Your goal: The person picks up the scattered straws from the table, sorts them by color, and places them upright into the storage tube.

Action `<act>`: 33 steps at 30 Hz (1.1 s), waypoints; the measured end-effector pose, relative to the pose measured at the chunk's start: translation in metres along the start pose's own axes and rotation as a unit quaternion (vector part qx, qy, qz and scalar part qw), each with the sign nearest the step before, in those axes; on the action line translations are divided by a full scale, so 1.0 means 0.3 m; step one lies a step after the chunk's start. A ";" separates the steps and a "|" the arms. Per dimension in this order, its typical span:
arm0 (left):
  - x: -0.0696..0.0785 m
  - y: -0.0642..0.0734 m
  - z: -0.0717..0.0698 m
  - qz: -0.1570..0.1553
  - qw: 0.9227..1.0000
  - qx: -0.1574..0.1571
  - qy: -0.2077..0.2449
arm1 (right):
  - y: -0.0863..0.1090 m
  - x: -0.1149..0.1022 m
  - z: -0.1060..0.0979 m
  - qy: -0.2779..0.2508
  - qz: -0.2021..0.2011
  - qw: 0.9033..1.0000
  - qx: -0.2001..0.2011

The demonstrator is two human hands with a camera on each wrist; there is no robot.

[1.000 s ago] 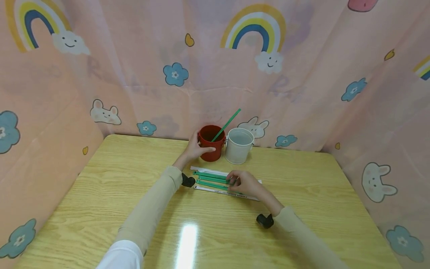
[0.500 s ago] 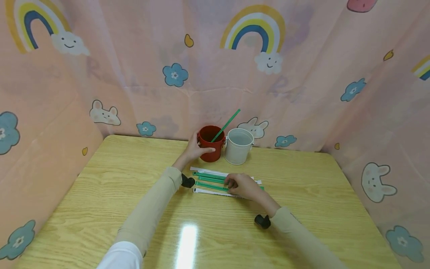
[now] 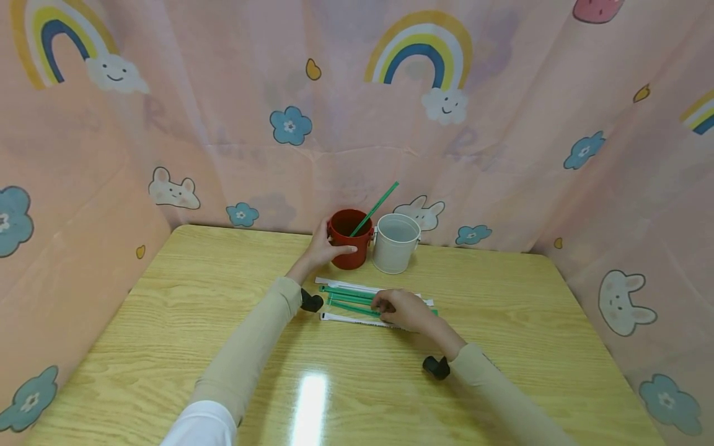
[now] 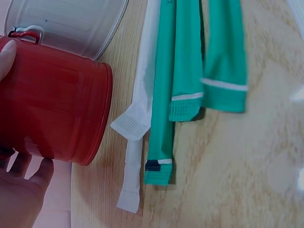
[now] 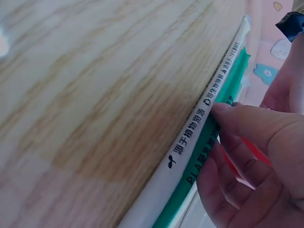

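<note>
In the head view my left hand (image 3: 323,249) grips a small red bucket (image 3: 350,255), thumb across its front. A green paper-wrapped straw (image 3: 380,203) leans inside and sticks out over the rim. My right hand (image 3: 406,308) is over a row of green and white wrapped straws lying on the table. In the right wrist view its thumb and fingers pinch a green wrapped straw (image 5: 203,159), beside a white wrapped straw (image 5: 190,128) with black print. The left wrist view shows that green straw's end (image 4: 225,71) blurred, with other green straws (image 4: 164,109) alongside.
A white bucket (image 3: 393,253) stands right beside the red one, near the table's back edge. Behind the wooden table (image 3: 234,347) hangs a pink patterned curtain (image 3: 346,173). Two white wrapped straws (image 4: 130,178) lie on the side of the row nearest the buckets.
My right hand has shifted slightly left and down and settled on the straws. The front green straw has tilted. My left hand stays on the red bucket.
</note>
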State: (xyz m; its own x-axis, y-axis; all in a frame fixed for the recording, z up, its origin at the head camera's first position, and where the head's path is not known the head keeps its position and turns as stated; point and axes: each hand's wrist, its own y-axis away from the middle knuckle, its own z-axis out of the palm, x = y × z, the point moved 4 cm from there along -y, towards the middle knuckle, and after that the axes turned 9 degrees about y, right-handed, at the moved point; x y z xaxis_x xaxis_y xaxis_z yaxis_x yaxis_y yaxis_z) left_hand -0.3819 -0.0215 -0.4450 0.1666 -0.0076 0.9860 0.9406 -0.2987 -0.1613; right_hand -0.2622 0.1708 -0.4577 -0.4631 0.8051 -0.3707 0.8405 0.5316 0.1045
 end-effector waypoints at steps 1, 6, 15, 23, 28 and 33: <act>-0.007 -0.003 -0.001 0.000 1.000 0.001 -0.002 | 0.002 -0.001 -0.002 0.003 -0.001 1.000 0.001; -0.016 -0.008 -0.002 0.000 1.000 0.008 0.000 | 0.014 -0.007 -0.016 0.015 -0.006 1.000 0.008; 0.012 0.008 0.000 -0.009 1.000 -0.001 0.009 | 0.028 0.010 -0.045 -0.007 0.023 0.999 0.026; 0.098 0.049 0.008 -0.009 1.000 -0.022 0.018 | 0.038 0.003 -0.094 -0.022 0.041 0.997 0.064; 0.074 0.035 0.006 -0.002 1.000 -0.016 0.026 | 0.042 -0.007 -0.127 -0.018 0.035 0.994 0.098; 0.002 -0.002 0.000 0.011 1.000 -0.003 0.012 | 0.034 -0.010 -0.163 -0.038 0.015 0.987 0.155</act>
State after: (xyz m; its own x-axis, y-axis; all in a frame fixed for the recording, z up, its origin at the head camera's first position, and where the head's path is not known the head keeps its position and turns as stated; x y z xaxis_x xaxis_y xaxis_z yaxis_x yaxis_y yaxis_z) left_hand -0.3825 -0.0215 -0.4444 0.1798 -0.0379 0.9830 0.9351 -0.3037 -0.1827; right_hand -0.2661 0.1867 -0.4103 -0.4247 0.7904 -0.4415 0.9044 0.3925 -0.1674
